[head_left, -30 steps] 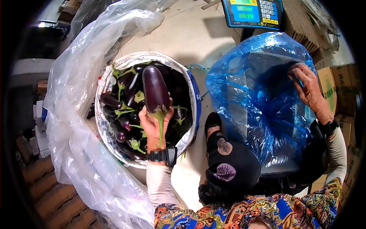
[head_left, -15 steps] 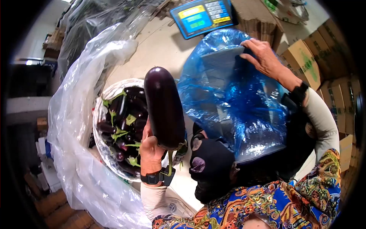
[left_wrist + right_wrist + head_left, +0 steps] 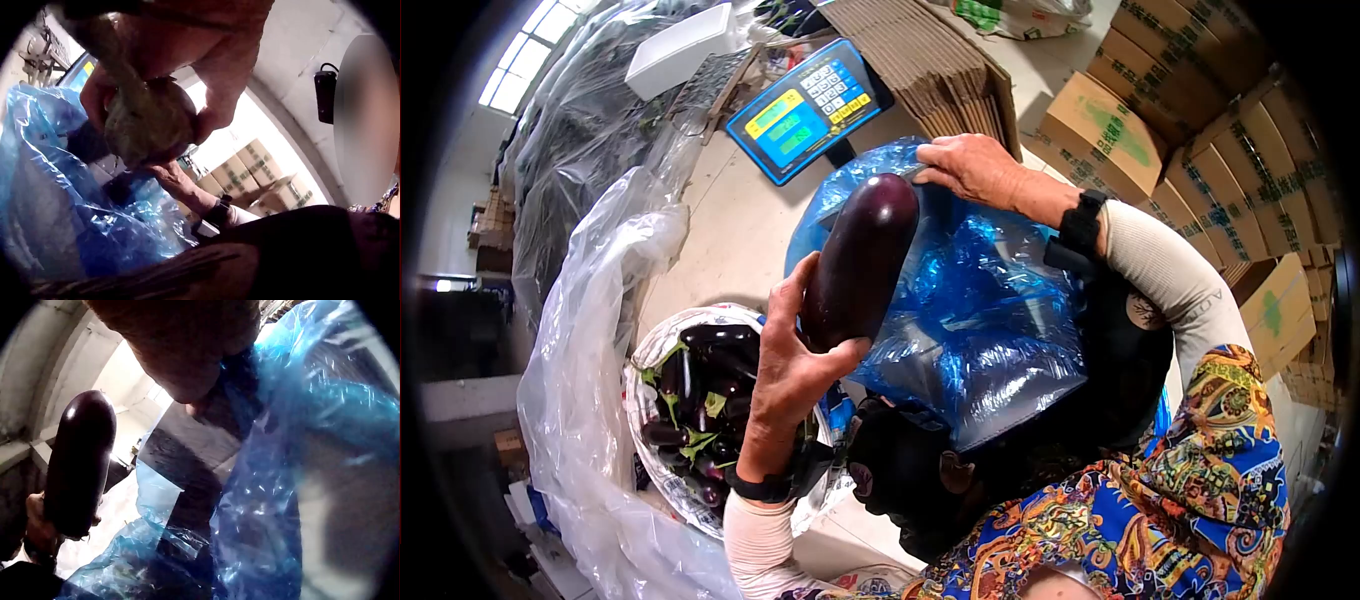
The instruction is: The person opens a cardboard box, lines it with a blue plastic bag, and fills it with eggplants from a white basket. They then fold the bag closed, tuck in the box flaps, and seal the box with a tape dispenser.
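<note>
One large, elongated, glossy dark-purple eggplant (image 3: 865,255) is held in the left hand (image 3: 790,350), thumb and fingers curled round its stem end. In the head view, it overlaps the left part of the translucent blue plastic bag (image 3: 1020,360). The right hand (image 3: 980,172) pinches the bag's upper edge between thumb and fingers. Further dark-purple eggplants (image 3: 720,345) lie in a round, white-rimmed container (image 3: 663,335).

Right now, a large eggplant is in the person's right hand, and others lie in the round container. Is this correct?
Wrong hand: the head view shows the large eggplant in the left hand. Other eggplants do lie in the round container.
</note>
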The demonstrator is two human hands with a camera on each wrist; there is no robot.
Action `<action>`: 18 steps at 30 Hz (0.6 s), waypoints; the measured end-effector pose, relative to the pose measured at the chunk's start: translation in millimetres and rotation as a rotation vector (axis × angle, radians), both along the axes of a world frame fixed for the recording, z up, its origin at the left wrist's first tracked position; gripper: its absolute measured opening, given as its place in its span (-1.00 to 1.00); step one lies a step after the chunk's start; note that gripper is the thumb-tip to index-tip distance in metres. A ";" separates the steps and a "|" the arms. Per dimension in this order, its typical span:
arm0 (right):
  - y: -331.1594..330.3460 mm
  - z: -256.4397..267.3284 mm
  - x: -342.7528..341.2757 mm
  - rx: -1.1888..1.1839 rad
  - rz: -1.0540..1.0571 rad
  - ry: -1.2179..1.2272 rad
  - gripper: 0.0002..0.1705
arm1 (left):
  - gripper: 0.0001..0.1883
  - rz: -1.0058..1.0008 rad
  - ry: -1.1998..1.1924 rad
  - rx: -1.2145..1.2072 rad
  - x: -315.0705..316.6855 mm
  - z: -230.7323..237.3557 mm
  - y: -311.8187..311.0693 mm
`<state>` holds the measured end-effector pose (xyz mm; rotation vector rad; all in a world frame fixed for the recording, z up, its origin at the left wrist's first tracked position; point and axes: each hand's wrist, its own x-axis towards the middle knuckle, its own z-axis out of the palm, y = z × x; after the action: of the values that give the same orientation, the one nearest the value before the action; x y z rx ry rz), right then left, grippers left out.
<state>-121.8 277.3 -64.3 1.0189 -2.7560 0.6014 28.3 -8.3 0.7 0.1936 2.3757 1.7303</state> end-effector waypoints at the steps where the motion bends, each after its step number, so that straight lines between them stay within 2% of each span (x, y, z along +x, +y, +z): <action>1: -0.3 -0.8 -0.3 -0.010 0.008 0.011 -0.66 | -0.12 0.002 -0.130 0.082 -0.6 5.1 4.0; 3: 0.7 -2.4 -0.9 -0.030 0.021 0.030 -0.65 | -0.16 0.004 -0.398 0.241 -1.3 24.5 14.3; 5: 1.1 -2.4 -2.1 -0.008 0.012 0.042 -0.66 | -0.37 -0.079 -0.617 0.341 -3.1 38.6 18.1; 9: 0.6 -4.8 -4.1 0.040 -0.024 0.043 -0.65 | -0.62 -0.012 -0.796 0.383 -11.9 32.1 33.9; 11: 0.7 -4.1 -3.1 0.022 0.002 0.055 -0.65 | -0.70 -0.008 -0.838 0.391 -22.2 12.4 42.3; 12: 0.5 -4.0 -3.6 0.015 -0.007 0.052 -0.66 | -0.80 -0.121 -0.698 0.253 -28.3 -3.7 45.4; 14: -2.4 -5.6 -2.2 -0.003 -0.019 0.040 -0.67 | -0.76 -0.166 -0.733 0.203 -43.1 -42.4 52.1; 16: -3.7 -6.0 -1.7 -0.009 -0.014 0.042 -0.67 | -0.72 -0.120 -0.810 0.203 -56.3 -81.5 64.8; 18: -4.5 -3.1 -0.3 0.018 -0.017 0.027 -0.68 | -0.67 0.008 -0.928 0.254 -62.9 -122.8 93.3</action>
<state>-122.1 272.8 -67.4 0.9984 -2.7483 0.5572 -34.6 84.9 -122.1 -0.4831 1.4854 1.6075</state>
